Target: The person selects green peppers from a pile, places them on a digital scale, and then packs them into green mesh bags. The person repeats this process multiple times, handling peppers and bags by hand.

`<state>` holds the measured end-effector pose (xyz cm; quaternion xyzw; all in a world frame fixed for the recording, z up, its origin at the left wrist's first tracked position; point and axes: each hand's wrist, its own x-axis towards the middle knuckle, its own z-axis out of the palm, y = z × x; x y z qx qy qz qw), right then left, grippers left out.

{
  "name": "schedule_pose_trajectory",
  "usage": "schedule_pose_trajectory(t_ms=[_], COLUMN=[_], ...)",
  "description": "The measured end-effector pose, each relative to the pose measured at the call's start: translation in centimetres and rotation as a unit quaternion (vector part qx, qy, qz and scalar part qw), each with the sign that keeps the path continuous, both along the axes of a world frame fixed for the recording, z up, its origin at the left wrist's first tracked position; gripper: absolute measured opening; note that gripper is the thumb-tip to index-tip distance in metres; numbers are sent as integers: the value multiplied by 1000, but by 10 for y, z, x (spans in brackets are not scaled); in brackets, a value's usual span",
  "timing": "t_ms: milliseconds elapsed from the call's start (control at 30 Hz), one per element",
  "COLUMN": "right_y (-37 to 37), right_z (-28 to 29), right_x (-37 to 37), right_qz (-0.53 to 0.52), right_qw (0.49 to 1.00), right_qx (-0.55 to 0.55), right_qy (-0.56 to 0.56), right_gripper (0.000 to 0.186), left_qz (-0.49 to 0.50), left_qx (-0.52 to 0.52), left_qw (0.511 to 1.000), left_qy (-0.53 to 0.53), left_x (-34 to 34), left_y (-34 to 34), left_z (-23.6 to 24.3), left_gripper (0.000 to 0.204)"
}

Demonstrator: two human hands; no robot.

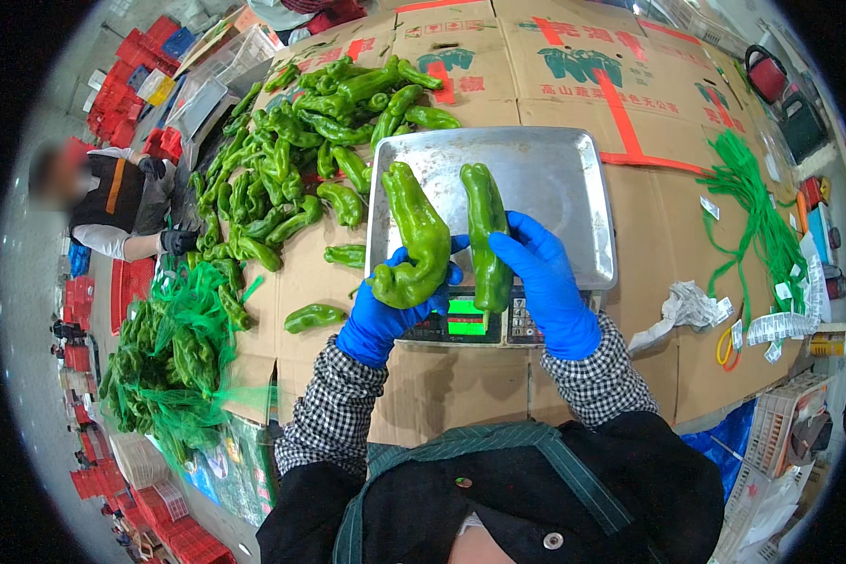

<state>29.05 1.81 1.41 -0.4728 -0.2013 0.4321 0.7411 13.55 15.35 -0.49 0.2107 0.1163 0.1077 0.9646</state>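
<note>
Both my hands wear blue gloves and are raised over the near edge of a scale's steel tray (555, 179). My left hand (378, 320) grips a large, wrinkled green pepper (414, 240) from below. My right hand (547, 282) holds a longer, slimmer green pepper (484, 235) upright beside it. The two peppers are close but apart. The scale's green display (466, 318) shows just below my hands. The tray is bare.
A heap of green peppers (301, 160) lies on flattened cardboard (649, 216) at the left, with a stray pepper (315, 317) nearer me. Green net bags of peppers (169, 357) hang at the left edge. Green ties (752, 207) and paper tags lie right. Another person (113, 207) works far left.
</note>
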Motion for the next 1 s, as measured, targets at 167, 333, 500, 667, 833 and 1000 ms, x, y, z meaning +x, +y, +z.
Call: schedule_pose_trajectory(t_ms=[167, 333, 500, 667, 833, 1000], right_y=[2, 13, 14, 2, -7, -9], right_z=[-9, -32, -43, -10, 12, 15], right_x=[8, 35, 42, 25, 5, -6], right_qz=[-4, -56, -49, -79, -35, 0], right_qw=[992, 864, 845, 869, 904, 895], right_qx=[-25, -176, -214, -57, 53, 72], right_qy=[-121, -469, -488, -485, -423, -441], right_gripper=[31, 45, 47, 37, 36, 38], left_qz=[-30, -6, -9, -13, 23, 52], left_qx=[-33, -135, -113, -131, -126, -157], left_qw=[999, 988, 991, 990, 991, 985], left_qy=[-16, -71, -66, -45, -45, -43], left_x=[1, 4, 5, 0, -7, -13], left_y=[-1, -16, -30, -35, -47, -53], left_z=[-5, 6, 10, 8, 10, 11], left_gripper=[52, 59, 72, 75, 72, 63])
